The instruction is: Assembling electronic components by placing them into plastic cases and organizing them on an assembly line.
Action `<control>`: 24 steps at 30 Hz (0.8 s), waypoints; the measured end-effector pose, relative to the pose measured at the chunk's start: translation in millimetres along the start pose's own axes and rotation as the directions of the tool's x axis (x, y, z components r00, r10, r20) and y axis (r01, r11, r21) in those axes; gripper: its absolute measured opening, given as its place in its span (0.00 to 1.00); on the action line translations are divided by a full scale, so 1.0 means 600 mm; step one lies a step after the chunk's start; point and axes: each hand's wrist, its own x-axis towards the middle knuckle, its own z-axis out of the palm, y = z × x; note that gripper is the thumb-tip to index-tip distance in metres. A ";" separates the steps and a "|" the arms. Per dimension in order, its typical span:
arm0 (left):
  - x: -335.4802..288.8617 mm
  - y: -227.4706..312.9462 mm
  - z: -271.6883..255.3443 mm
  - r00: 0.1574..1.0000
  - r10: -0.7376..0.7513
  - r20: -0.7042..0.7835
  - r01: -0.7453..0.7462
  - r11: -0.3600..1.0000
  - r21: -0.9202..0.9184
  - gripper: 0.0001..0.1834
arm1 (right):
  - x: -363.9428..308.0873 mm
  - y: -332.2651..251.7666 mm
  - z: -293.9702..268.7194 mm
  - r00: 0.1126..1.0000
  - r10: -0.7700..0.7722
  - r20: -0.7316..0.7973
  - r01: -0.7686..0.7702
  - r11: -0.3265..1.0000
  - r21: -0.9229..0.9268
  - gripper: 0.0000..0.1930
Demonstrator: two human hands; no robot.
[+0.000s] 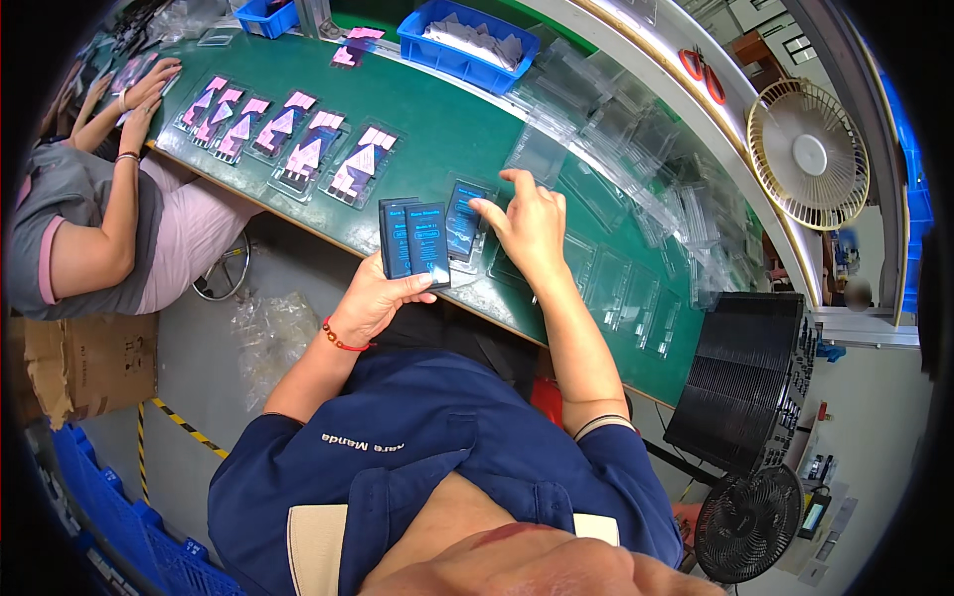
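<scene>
My left hand (366, 301) is closed on flat black phone batteries (428, 243) with blue print, fanned out near the table's front edge. At least two of them show, the thumb lying across the lower end of the top one. Just to their right, another black phone battery (462, 221) lies in a clear plastic tray (486, 230). Over that tray is my right hand (535, 226), its thumb and index finger apart and the thumb tip by the battery's upper right corner. Between those fingertips I see nothing held.
Clear trays with pink-and-blue cards (360, 167) stand in a row on the green table (437, 134). Empty clear trays (621, 283) spread rightward. A blue bin (467, 45) stands behind; a stack of black trays (735, 382) is at right. A co-worker (94, 223) sits left.
</scene>
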 end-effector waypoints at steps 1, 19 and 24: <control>0.001 0.000 0.006 1.000 -0.005 0.003 0.005 1.000 0.000 0.21 | -0.002 -0.012 -0.025 0.973 0.149 0.176 -0.192 0.945 0.264 0.28; 0.029 -0.017 0.065 0.987 -0.048 0.156 0.048 0.999 -0.001 0.21 | -0.074 0.059 -0.049 0.969 0.245 0.014 -0.245 0.969 0.037 0.24; 0.047 -0.037 0.102 0.986 -0.067 0.153 0.036 0.981 0.193 0.18 | -0.104 0.033 -0.068 0.935 0.196 0.296 -0.354 0.582 0.732 0.28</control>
